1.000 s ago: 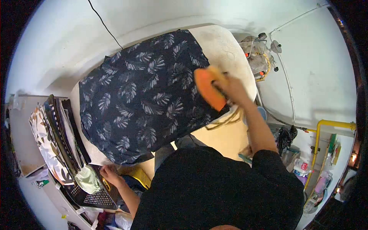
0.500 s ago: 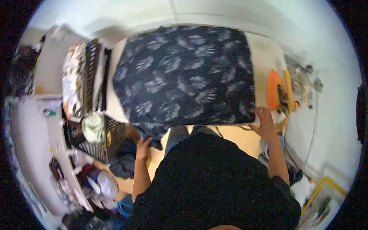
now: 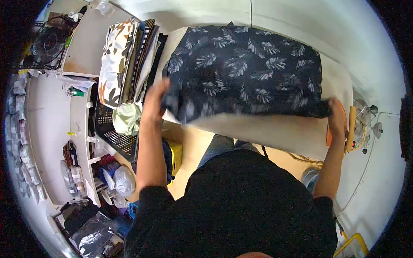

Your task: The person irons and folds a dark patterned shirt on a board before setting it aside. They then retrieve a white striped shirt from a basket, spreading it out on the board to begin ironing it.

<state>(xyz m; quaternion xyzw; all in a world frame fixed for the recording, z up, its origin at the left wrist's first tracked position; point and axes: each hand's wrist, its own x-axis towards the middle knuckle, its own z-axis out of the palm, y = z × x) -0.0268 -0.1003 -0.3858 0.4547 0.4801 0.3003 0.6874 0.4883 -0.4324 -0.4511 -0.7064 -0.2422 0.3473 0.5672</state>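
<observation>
A dark garment (image 3: 241, 69) printed with pale leaves lies spread over the ironing board (image 3: 275, 129), its near edge raised and slightly blurred. At its near left corner, my left hand (image 3: 155, 103) is closed on the cloth, smeared a little by motion. My right hand (image 3: 337, 116) pinches the near right corner, just in front of an orange iron rest or iron (image 3: 330, 133), which is partly hidden behind the hand and wrist. Between the two hands the front edge of the garment is stretched, and a strip of pale board cover shows below it.
Left of the board stands a stack of folded clothes (image 3: 118, 60), above a black perforated basket (image 3: 118, 139) with a pale green cloth (image 3: 127, 119). A fan (image 3: 49, 43) is at the far left. Shelves with bagged items (image 3: 122, 180) line the left side. White walls (image 3: 370, 64) enclose the right.
Both hands have moved up and away from my body, lifting the garment's near edge back across the board. The hanging piece at the left has been raised. My view has turned slightly.
</observation>
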